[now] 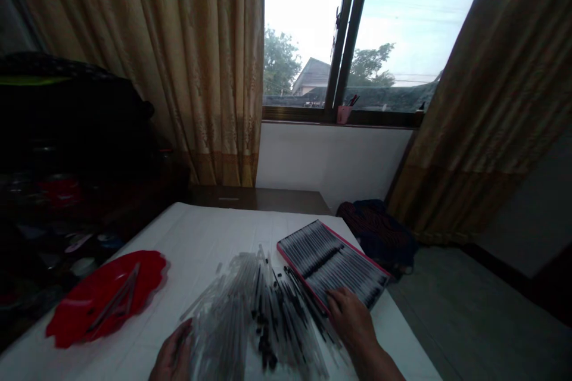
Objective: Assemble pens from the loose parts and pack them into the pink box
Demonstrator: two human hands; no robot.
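My right hand rests at the near edge of a shallow pink-rimmed box, its fingers bent over the rows of slim clear-and-black pens inside. Whatever its fingertips hold is hidden. At the lower left, my left hand has its fingers drawn together beside a heap of clear plastic tubes; I cannot make out anything in them. Between my hands lie loose dark-tipped pen parts and several small black caps.
A red scalloped plate with a few clear pieces sits on the left of the white table. Dark cluttered items stand beyond the left edge. A dark cloth bundle lies past the far right corner. A pink cup with pens stands on the windowsill.
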